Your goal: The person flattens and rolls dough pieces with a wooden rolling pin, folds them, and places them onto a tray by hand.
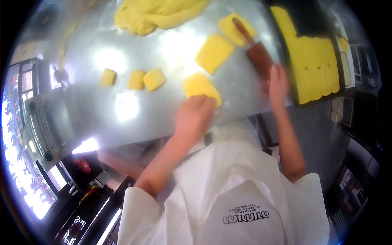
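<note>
My left hand (195, 116) is closed, its fingertips pinching the near edge of a flattened yellow dough piece (200, 86) on the metal table. My right hand (278, 87) is wrapped around the near end of a brown wooden rolling pin (259, 56); the handle at that end is hidden by the fingers. The pin's far handle lies over another flat dough piece (228, 27). Between them rests a rolled dough sheet (214, 53). Farther left sit small thick dough pieces, one alone (108, 77) and two side by side, a left one (136, 80) and a right one (154, 79).
A large yellow dough mass (159, 15) lies at the table's far side. Right of the metal table (81, 110) is a dark tray (342, 81) with several flat dough pieces laid in overlapping rows. The table's near edge runs in front of my body.
</note>
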